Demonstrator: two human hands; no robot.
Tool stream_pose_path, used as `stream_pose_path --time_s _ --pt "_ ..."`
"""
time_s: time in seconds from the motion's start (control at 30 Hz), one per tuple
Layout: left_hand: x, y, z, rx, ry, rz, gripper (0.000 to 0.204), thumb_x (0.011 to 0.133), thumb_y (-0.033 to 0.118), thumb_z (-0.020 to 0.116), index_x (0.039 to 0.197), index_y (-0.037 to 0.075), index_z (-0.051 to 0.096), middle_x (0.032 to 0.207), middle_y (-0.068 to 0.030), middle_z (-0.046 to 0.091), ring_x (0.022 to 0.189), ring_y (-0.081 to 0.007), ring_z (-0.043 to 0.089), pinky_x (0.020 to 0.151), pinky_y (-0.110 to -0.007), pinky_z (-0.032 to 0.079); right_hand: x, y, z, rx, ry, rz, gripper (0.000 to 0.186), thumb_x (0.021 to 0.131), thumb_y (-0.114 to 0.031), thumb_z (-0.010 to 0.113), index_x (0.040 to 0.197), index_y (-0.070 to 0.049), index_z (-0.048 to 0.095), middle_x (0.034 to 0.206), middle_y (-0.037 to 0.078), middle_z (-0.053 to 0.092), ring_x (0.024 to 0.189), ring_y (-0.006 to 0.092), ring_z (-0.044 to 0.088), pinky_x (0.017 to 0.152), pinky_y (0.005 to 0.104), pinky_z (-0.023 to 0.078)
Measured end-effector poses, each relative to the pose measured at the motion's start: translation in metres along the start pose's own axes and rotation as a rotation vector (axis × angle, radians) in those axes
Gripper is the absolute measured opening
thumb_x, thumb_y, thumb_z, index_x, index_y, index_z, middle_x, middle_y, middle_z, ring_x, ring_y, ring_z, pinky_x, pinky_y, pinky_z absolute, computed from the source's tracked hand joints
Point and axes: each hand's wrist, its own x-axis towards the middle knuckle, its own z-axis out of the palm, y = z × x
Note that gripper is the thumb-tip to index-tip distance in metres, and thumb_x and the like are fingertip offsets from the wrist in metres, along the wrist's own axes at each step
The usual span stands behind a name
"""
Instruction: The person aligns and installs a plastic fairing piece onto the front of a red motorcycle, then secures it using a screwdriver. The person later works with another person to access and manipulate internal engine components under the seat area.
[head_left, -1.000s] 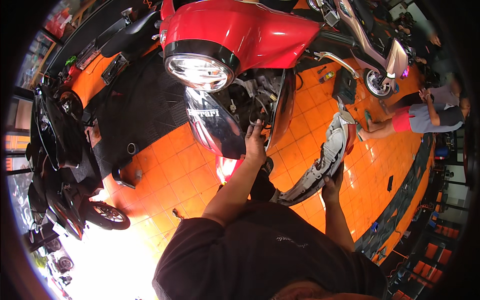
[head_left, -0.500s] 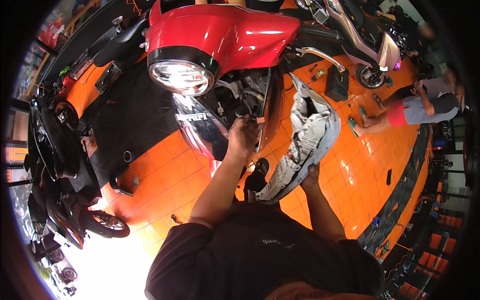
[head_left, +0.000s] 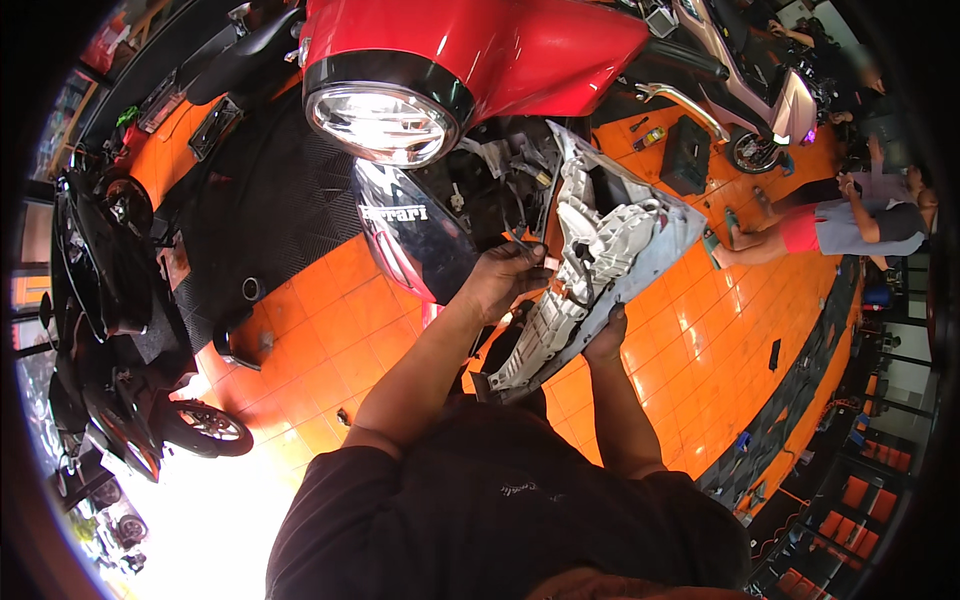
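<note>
My right hand (head_left: pixel 607 338) grips the lower edge of a grey scooter body panel (head_left: pixel 625 245), its pale, ribbed inner side turned up. Closed in a pinch beside the panel, my left hand (head_left: pixel 503 282) holds a small pale wire connector (head_left: pixel 551 264). A thin dark cable runs up from these fingers toward the open front of a red scooter (head_left: pixel 540 60). Wiring and dark inner parts (head_left: pixel 490 185) show in that opening, partly hidden by the panel. Above my left hand are the scooter's round headlight (head_left: pixel 380 122) and a glossy dark side panel (head_left: pixel 410 225).
A brake lever (head_left: pixel 690 105) juts out at upper right, above a black box (head_left: pixel 687 155) on the orange tiles. Dark motorcycles (head_left: pixel 110 330) line the left. At far right stands another person (head_left: pixel 840 222). A curved black part (head_left: pixel 238 338) lies on the floor at left.
The grey panel has swung up and left, closer to the scooter's opening. My left hand has moved right, bringing the connector to the panel's side. The scooter now appears larger and higher.
</note>
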Motion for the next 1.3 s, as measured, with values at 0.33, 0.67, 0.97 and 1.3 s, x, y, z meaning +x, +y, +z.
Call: stream_pose_path --time_s 0.33,0.67,0.97,1.3 --pt "0.001 0.002 -0.018 0.142 -0.078 0.001 0.016 0.093 0.015 0.063 0.107 0.007 0.059 0.094 -0.0032 0.063 0.088 -0.0148 0.061 0.080 -0.031 0.047 0.005 0.002 0.027 0.145 -0.016 -0.129 0.081 0.086 -0.052 0.061 0.143 -0.002 0.032 0.136 0.013 0.048 0.121 0.0290 0.053 0.101 0.0443 0.044" --pt "-0.005 0.010 -0.012 0.028 -0.073 -0.016 0.022 0.087 0.012 0.068 0.108 0.007 0.061 0.100 -0.0041 0.065 0.093 -0.0162 0.060 0.086 -0.033 0.044 0.008 0.009 0.022 0.112 0.033 -0.144 0.080 0.088 -0.053 0.059 0.140 0.001 0.034 0.130 0.013 0.053 0.114 0.0272 0.057 0.097 0.0408 0.047" --pt "0.003 0.004 -0.023 -0.004 -0.065 -0.014 0.020 0.084 0.011 0.069 0.103 0.007 0.064 0.104 -0.0051 0.065 0.103 -0.0175 0.059 0.093 -0.036 0.043 0.014 -0.002 0.032 0.045 -0.003 -0.091 0.083 0.086 -0.058 0.061 0.138 0.003 0.037 0.128 0.013 0.054 0.113 0.0241 0.057 0.095 0.0378 0.047" --pt "0.007 -0.005 -0.031 0.049 -0.101 0.032 0.020 0.085 0.002 0.068 0.104 0.008 0.066 0.105 -0.0055 0.066 0.105 -0.0199 0.060 0.099 -0.038 0.042 0.015 0.007 0.023 0.066 0.114 -0.066 0.076 0.087 -0.054 0.061 0.135 0.002 0.041 0.126 0.011 0.056 0.112 0.0235 0.057 0.096 0.0379 0.045"
